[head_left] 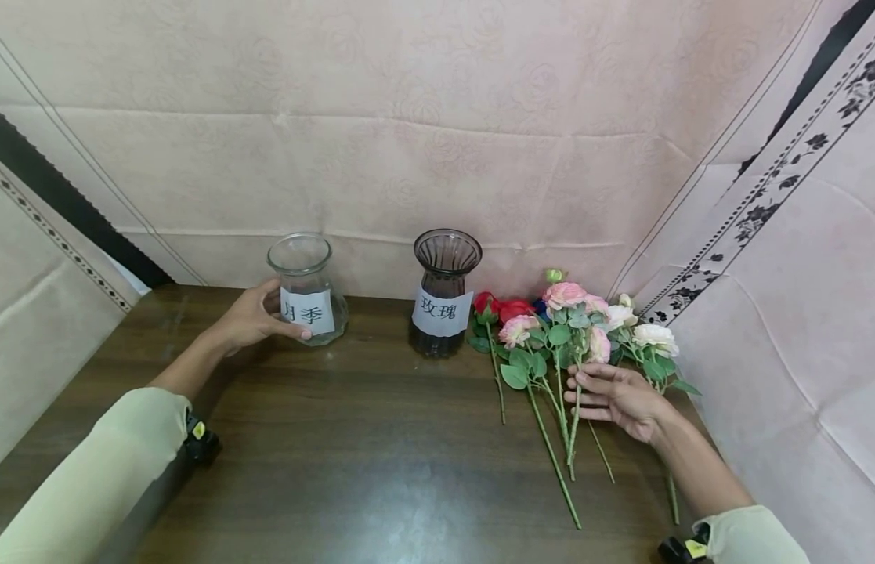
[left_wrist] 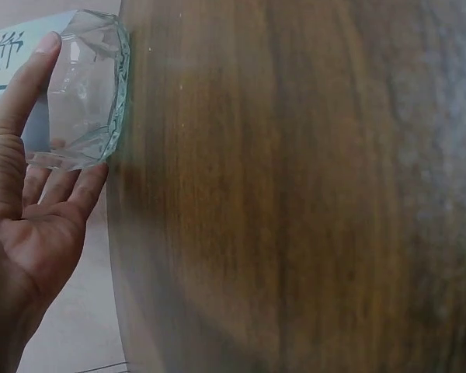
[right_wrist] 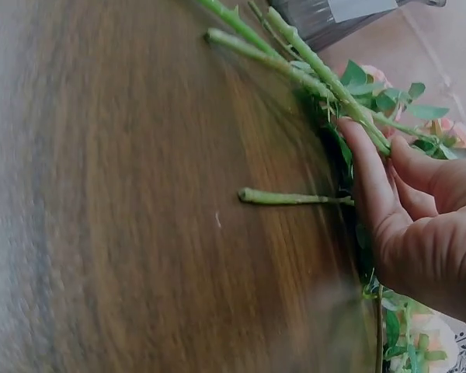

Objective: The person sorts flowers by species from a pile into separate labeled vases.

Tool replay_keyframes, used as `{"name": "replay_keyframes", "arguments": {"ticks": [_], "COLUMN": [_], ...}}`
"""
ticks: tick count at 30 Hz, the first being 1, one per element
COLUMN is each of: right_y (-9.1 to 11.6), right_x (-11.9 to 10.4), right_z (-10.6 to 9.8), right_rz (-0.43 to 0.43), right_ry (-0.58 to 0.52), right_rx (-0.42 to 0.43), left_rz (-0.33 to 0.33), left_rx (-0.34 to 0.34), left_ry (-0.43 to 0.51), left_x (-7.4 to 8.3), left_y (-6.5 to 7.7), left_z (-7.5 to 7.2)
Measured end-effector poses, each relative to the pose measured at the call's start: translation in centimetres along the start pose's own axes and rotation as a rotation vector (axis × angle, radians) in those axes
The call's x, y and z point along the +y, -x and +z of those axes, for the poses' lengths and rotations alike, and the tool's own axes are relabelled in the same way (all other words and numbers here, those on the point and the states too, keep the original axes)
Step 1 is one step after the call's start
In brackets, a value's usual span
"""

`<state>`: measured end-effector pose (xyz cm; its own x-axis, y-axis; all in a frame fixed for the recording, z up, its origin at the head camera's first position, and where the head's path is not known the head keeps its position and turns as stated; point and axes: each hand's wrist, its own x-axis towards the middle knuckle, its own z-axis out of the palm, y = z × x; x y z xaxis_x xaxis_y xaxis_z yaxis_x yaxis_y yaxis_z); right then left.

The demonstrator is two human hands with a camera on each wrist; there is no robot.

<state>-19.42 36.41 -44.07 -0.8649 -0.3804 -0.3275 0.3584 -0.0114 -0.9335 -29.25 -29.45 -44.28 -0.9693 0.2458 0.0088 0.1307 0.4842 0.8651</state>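
On the left, my left hand [head_left: 257, 319] holds a clear glass vase [head_left: 303, 280] standing on the table. The thumb lies across its white label [left_wrist: 43, 35] and the other fingers go round the far side. My right hand [head_left: 623, 401] pinches the green stem [right_wrist: 343, 99] of a pink flower [head_left: 598, 345] between thumb and fingers; the remaining fingers are spread. More pink flowers [head_left: 520, 329] on long stems lie beside it. White flowers [head_left: 656, 338] are behind the right hand, partly hidden by it.
A dark tinted glass vase [head_left: 444, 288] with a white lettered label stands near the back edge, between the clear vase and the flowers. Red flowers [head_left: 516, 309] lie just right of it, with a bit of blue flower [head_left: 540, 308]. Patterned cloth [head_left: 409, 157] hangs behind the brown table [head_left: 381, 470].
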Motion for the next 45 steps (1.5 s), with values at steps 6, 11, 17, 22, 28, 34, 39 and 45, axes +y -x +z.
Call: {"name": "replay_keyframes", "arguments": {"ticks": [6,11,17,22,28,34,39,45], "right_y": [0.4,0.7,0.7,0.4,-0.6,-2.0,-3.1,-4.4], "right_x": [-0.4,-1.1,-1.8,-1.9,-2.0,-2.5,-3.1,-3.7], "right_z": [1.1,2.3,3.2,3.9,5.4,7.3,9.0,10.9], "right_rz": [-0.020,-0.068,-0.140,-0.228,-0.387,-0.467,-0.509,-0.586], "right_ry": [-0.013,-0.003,-0.045,-0.141,-0.343,-0.451,-0.549,-0.665], "right_rx": [0.043,0.103,0.170,0.181,0.188,0.275,0.346,0.391], "left_rz": [0.014,0.022,0.017,0.019,0.029,0.017,0.011,0.010], "left_rx": [-0.001,-0.004,-0.022,-0.022,-0.019,-0.020,-0.012,0.013], "left_ry": [0.009,-0.010,-0.041,-0.035,-0.020,-0.035,-0.037,-0.045], "left_x": [0.0,0.1,0.4,0.3,0.0,-0.1,-0.3,-0.5], "left_y": [0.0,-0.2,-0.3,-0.4,-0.4,-0.2,-0.1,-0.2], "left_z": [-0.1,-0.3,-0.4,-0.2,-0.1,-0.2,-0.3,-0.4]}}
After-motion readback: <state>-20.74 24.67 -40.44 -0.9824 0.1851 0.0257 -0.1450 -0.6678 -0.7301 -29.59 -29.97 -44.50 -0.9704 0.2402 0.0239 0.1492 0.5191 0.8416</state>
